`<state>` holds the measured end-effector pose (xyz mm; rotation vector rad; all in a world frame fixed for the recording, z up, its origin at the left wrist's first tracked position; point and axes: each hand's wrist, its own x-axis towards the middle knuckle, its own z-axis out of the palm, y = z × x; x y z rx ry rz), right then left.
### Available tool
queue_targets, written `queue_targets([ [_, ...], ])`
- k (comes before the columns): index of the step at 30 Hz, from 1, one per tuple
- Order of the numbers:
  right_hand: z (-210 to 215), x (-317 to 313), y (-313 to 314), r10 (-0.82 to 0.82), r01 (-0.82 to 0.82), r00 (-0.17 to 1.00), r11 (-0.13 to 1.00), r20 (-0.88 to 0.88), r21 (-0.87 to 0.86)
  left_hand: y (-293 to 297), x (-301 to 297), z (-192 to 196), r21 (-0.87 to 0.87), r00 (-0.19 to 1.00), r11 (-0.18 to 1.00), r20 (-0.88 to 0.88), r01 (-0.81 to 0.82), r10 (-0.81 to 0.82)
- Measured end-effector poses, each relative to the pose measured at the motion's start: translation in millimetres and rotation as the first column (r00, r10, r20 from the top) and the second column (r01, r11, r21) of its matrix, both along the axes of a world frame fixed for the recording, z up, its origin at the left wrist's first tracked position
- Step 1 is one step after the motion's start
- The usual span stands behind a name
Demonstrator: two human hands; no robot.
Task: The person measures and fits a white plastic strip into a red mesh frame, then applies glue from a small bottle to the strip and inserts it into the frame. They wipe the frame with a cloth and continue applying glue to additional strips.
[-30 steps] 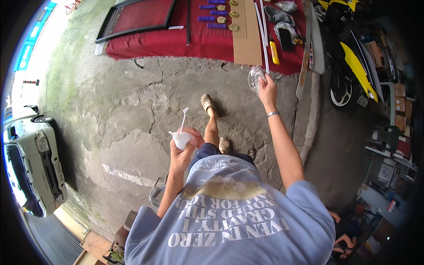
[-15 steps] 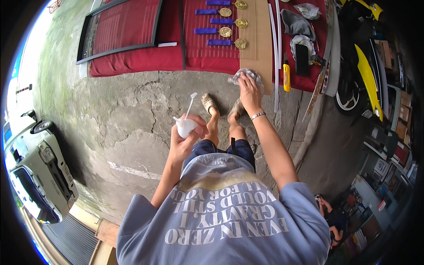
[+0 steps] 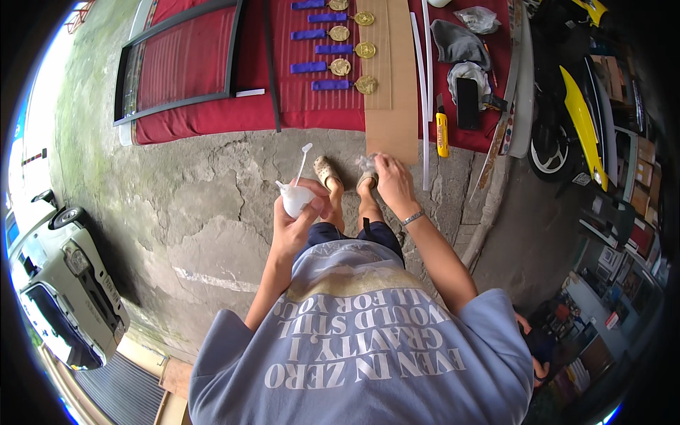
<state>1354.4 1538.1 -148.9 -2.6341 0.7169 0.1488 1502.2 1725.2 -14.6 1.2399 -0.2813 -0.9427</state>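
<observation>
In my left hand (image 3: pixel 289 230) is a small white squeeze bottle (image 3: pixel 295 201) with a pointed nozzle. A thin pale stem with a small cap stands up beside it. My right hand (image 3: pixel 397 188) pinches a crumpled greyish cloth (image 3: pixel 367 163), held in front of my body near the table's front edge. Past that hand lies a brown cardboard strip (image 3: pixel 392 138). Several gold medals (image 3: pixel 365 50) on purple-blue ribbons lie in a column beside the strip, on or under a clear ridged sheet (image 3: pixel 283 92) over red cloth.
A black frame (image 3: pixel 177 101) lies at the table's left. To the right are white strips (image 3: pixel 426 120), a yellow cutter (image 3: pixel 442 134), a black phone (image 3: pixel 467 103), grey cloth (image 3: pixel 453 42) and a plastic bag (image 3: pixel 478 20). A motorcycle (image 3: pixel 559 149) stands beyond; a vehicle (image 3: pixel 71 290) is at left.
My right hand has drawn the cloth back toward me, off the cardboard's near end. My left hand keeps its hold on the bottle. The table appears shifted slightly left and lower in the view.
</observation>
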Motion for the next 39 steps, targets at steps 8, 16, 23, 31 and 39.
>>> queue_targets([
  [8, -57, 26, -15, -0.03, 0.031, 0.97, 1.0, 0.243, -0.002, -9, 5, 6, 0.007, 0.999, 0.999, 0.034, 0.038, -0.038],
  [16, 11, -40, 6, -0.218, 0.144, 0.97, 0.872, 0.11, 0.468, -23, 12, 11, -0.083, 0.996, 0.993, 0.039, 0.081, -0.078],
  [23, 35, -162, -115, -0.978, 0.225, -0.169, 0.08, 0.12, 0.971, -57, 2, 21, -0.099, 0.985, 0.985, 0.12, 0.139, -0.127],
  [31, -50, -246, -322, -0.946, 0.047, -0.203, -0.267, -0.253, 0.963, -107, -45, 36, 0.018, 0.981, 0.994, 0.162, 0.108, -0.109],
  [39, -106, -256, -390, -0.971, 0.659, -0.24, -0.155, 0.01, 0.736, -158, -105, 37, 0.013, 0.986, 1.0, 0.166, -0.007, 0.004],
])
